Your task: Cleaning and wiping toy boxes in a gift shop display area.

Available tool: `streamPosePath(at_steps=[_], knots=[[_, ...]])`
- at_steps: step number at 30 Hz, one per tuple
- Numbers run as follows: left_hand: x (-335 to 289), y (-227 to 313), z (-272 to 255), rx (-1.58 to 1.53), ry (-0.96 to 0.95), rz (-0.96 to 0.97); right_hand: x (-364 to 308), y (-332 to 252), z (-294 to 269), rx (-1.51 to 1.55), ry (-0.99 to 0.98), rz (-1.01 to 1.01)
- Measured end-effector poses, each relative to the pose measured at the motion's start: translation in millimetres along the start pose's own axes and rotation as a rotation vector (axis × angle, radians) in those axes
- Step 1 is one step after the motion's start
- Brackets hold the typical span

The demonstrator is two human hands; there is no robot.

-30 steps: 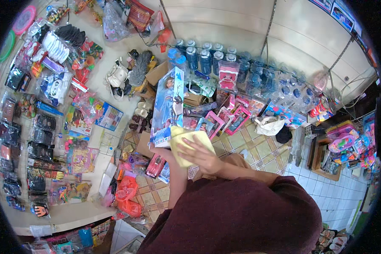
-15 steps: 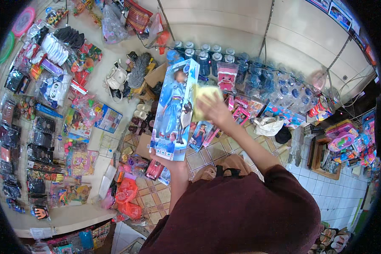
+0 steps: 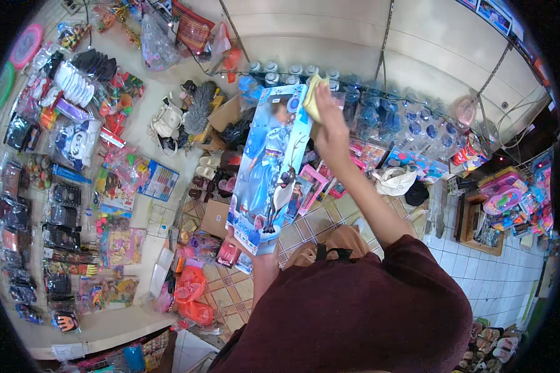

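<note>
From the head camera, looking down: I've got the tall blue doll box (image 3: 269, 168) upright in front of me, my left hand (image 3: 246, 239) closed around its bottom corner, mostly tucked behind the cardboard, so I can only see a little of the fingers. My right hand (image 3: 331, 127) is up at the box's top right corner, pressing a folded yellow cloth (image 3: 313, 102) against that edge, fingers curled over the cloth. Below the box, the tiled floor (image 3: 320, 221) is crowded with pink toy boxes (image 3: 314, 186) and a row of water bottles (image 3: 379, 118) along the wall; packets of toys cover the wall display (image 3: 74, 186) on my left. Risk, as I judge it: the box is long and I'm holding it only at the bottom, so a firm push with the cloth at the top could tip it backward or twist it out of my left grip, and it would drop onto the pink toy boxes underneath. The clear window on the front could also dent if I press too hard.
</note>
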State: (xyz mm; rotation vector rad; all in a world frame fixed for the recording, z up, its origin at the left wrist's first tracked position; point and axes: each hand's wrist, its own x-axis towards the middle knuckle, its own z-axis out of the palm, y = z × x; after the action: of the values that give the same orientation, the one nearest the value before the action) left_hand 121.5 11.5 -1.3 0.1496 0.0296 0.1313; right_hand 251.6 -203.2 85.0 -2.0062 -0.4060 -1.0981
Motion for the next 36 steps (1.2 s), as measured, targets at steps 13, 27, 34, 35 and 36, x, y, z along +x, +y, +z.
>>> streamPosePath(at_steps=[13, 27, 34, 35, 36], knots=[[16.3, 20.8, 16.5, 0.459, 0.205, 0.243, -136.1, -93.5, -7.2, 0.539, -0.72, -0.423], [-36.5, 21.9, -59.7, 1.062, 0.154, 0.667, -17.5, -9.9, -23.8, 0.256, -0.168, 0.121], [-50.7, 7.8, -34.4, 1.457, -0.147, 0.812, 40.3, 6.3, 3.6, 0.033, -0.274, -0.073], [-52.4, 6.4, -28.5, 1.482, -0.18, 0.777, 42.9, 11.1, 10.2, -0.002, -0.365, -0.107], [-53.8, 4.4, -21.7, 1.506, -0.214, 0.74, 42.3, 15.6, 17.1, 0.0, -0.368, -0.107]])
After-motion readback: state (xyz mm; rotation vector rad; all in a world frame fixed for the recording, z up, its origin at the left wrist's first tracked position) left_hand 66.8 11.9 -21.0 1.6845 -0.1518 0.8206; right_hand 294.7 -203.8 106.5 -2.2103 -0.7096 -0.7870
